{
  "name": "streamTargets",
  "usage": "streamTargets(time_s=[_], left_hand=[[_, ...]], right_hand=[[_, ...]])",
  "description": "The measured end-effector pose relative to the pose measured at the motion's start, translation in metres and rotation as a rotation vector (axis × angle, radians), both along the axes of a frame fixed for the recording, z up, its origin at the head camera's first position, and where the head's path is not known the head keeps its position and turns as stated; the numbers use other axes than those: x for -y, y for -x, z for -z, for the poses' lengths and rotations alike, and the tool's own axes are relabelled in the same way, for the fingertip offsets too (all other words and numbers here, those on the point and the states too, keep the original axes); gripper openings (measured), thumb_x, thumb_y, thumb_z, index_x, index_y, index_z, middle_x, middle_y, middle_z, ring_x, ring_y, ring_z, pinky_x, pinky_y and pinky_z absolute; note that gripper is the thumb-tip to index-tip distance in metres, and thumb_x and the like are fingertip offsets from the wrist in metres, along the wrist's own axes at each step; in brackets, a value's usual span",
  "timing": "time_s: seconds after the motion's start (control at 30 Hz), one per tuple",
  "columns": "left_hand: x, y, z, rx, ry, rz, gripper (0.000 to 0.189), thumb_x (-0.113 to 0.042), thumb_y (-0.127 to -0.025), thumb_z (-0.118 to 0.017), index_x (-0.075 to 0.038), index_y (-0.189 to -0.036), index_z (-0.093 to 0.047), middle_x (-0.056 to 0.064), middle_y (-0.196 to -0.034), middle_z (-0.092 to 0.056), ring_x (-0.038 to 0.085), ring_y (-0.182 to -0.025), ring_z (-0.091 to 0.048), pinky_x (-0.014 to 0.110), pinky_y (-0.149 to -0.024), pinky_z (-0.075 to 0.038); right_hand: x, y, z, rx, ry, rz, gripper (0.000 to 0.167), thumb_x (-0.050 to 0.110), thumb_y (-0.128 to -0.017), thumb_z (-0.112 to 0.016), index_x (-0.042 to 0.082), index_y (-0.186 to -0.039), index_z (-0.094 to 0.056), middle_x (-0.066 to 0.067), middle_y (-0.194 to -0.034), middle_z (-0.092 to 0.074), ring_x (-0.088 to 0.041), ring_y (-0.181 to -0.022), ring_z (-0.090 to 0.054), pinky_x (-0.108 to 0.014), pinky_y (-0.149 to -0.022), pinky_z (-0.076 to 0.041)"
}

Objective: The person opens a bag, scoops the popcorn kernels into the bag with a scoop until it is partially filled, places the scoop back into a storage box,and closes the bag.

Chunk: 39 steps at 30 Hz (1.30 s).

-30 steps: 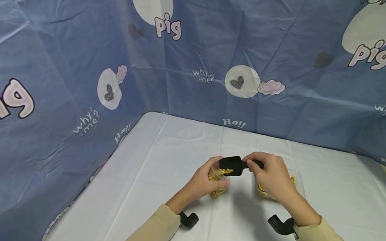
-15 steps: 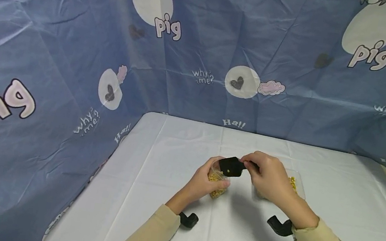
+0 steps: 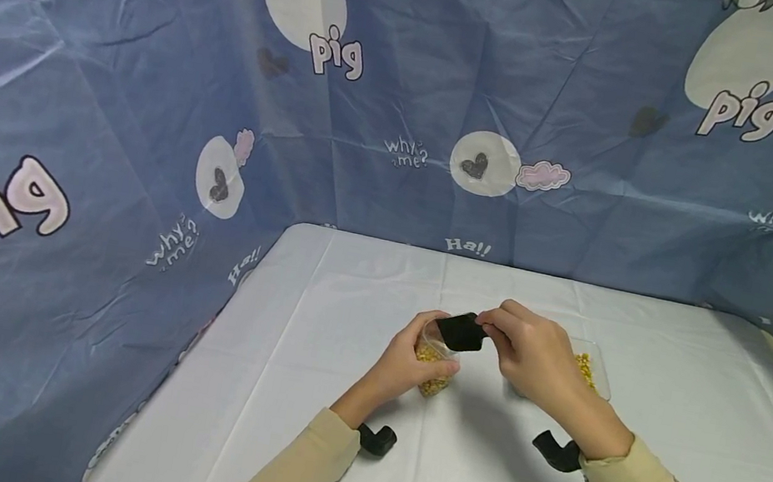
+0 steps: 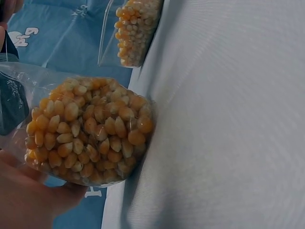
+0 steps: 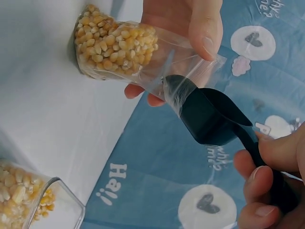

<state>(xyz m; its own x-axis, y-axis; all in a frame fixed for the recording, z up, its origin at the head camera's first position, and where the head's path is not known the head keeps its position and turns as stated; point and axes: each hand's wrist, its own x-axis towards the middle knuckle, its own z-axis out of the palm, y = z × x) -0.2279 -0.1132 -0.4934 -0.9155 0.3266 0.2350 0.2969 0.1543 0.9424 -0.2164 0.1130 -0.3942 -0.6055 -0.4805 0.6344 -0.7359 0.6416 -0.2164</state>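
Note:
My left hand (image 3: 405, 364) grips a clear plastic bag (image 5: 174, 45) around its upper part. Yellow corn kernels (image 4: 90, 129) fill the bag's lower part, which stands upright on the white table. In my right hand (image 3: 537, 356) is the handle of a black scoop (image 5: 205, 117), pinched between thumb and fingers. The scoop's front edge is inside the bag's mouth, its blade tilted down toward the bag. No kernels show on the blade in the head view.
A clear plastic box (image 3: 606, 377) with more corn kernels (image 3: 586, 369) stands behind the right hand, partly hidden by it. White cloth covers the table (image 3: 301, 396). A blue printed curtain (image 3: 395, 91) hangs along the back and left.
The kernels on the scoop have slid off toward the bag. The scoop tips further down, and the right hand has shifted slightly left. The left hand stays on the bag.

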Motion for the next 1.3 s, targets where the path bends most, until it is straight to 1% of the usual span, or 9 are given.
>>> streamTargets(time_s=[0.13,0.33,0.47,0.6,0.77,0.9,1.0,1.1,1.3], left_hand=[[0.001,0.000,-0.001,0.000,-0.009,-0.009,0.071,-0.034,-0.087,-0.081,-0.033,-0.147,-0.043,-0.002,-0.126,-0.060,0.020,-0.110,-0.061,0.039,-0.091,-0.050],[0.001,0.001,0.000,-0.010,0.007,-0.036,0.070,-0.037,-0.088,-0.079,-0.028,-0.148,-0.044,-0.006,-0.124,-0.061,0.016,-0.109,-0.059,0.041,-0.092,-0.048],[0.000,0.002,0.000,-0.015,0.003,-0.025,0.069,-0.037,-0.089,-0.079,-0.027,-0.148,-0.044,-0.006,-0.124,-0.061,0.016,-0.110,-0.059,0.041,-0.093,-0.048],[-0.002,0.002,0.001,0.004,-0.018,-0.014,0.068,-0.035,-0.089,-0.079,-0.028,-0.147,-0.045,-0.004,-0.126,-0.061,0.017,-0.110,-0.060,0.040,-0.092,-0.050],[-0.002,0.002,0.003,0.023,-0.025,-0.023,0.074,-0.035,-0.088,-0.079,-0.018,-0.150,-0.042,-0.004,-0.127,-0.059,0.017,-0.110,-0.061,0.040,-0.091,-0.051],[-0.002,0.002,0.004,0.013,-0.025,-0.033,0.071,-0.034,-0.088,-0.080,-0.022,-0.148,-0.044,-0.004,-0.124,-0.060,0.016,-0.112,-0.060,0.039,-0.093,-0.050],[-0.003,0.003,0.005,-0.015,-0.041,-0.020,0.067,-0.031,-0.088,-0.080,-0.025,-0.146,-0.045,-0.003,-0.123,-0.062,0.016,-0.115,-0.060,0.038,-0.097,-0.049],[-0.003,0.004,0.006,-0.046,-0.065,0.001,0.066,-0.027,-0.089,-0.079,-0.021,-0.145,-0.046,0.000,-0.125,-0.062,0.018,-0.117,-0.059,0.037,-0.099,-0.047],[-0.004,0.005,0.006,-0.064,-0.078,0.021,0.070,-0.024,-0.090,-0.079,-0.006,-0.147,-0.042,0.015,-0.128,-0.061,0.020,-0.118,-0.058,0.038,-0.101,-0.046]], right_hand=[[0.001,0.000,0.000,-0.025,-0.012,0.005,0.013,0.005,-0.090,-0.074,0.016,-0.096,-0.075,0.012,-0.079,-0.055,-0.003,-0.053,-0.040,-0.025,-0.046,-0.036],[0.000,0.000,0.000,-0.036,-0.014,0.007,0.013,0.005,-0.091,-0.074,0.016,-0.096,-0.075,0.013,-0.078,-0.054,-0.002,-0.052,-0.039,-0.024,-0.046,-0.034],[-0.002,0.000,0.002,-0.045,0.005,-0.006,0.012,0.005,-0.090,-0.073,0.015,-0.096,-0.075,0.012,-0.077,-0.055,-0.002,-0.052,-0.039,-0.024,-0.046,-0.034],[-0.006,0.000,0.002,-0.051,0.037,-0.014,0.012,0.004,-0.090,-0.073,0.014,-0.096,-0.076,0.012,-0.078,-0.057,-0.002,-0.053,-0.040,-0.025,-0.047,-0.035],[-0.012,0.000,0.002,-0.039,0.075,-0.021,0.014,0.002,-0.091,-0.071,0.013,-0.097,-0.076,0.012,-0.077,-0.059,-0.002,-0.053,-0.039,-0.025,-0.048,-0.035],[-0.016,-0.002,-0.001,-0.018,0.107,-0.017,0.015,0.001,-0.091,-0.069,0.013,-0.097,-0.077,0.013,-0.074,-0.054,-0.002,-0.054,-0.039,-0.025,-0.048,-0.036],[-0.018,-0.004,-0.003,-0.009,0.128,-0.002,0.016,0.001,-0.091,-0.069,0.013,-0.096,-0.077,0.014,-0.072,-0.050,-0.002,-0.055,-0.039,-0.025,-0.048,-0.036],[-0.022,-0.004,-0.004,-0.007,0.136,0.015,0.016,0.000,-0.090,-0.070,0.014,-0.095,-0.077,0.015,-0.072,-0.051,-0.002,-0.055,-0.040,-0.025,-0.048,-0.036],[-0.029,-0.003,-0.006,0.000,0.145,0.028,0.019,-0.003,-0.089,-0.070,0.014,-0.095,-0.077,0.014,-0.073,-0.054,-0.003,-0.056,-0.041,-0.025,-0.050,-0.037]])
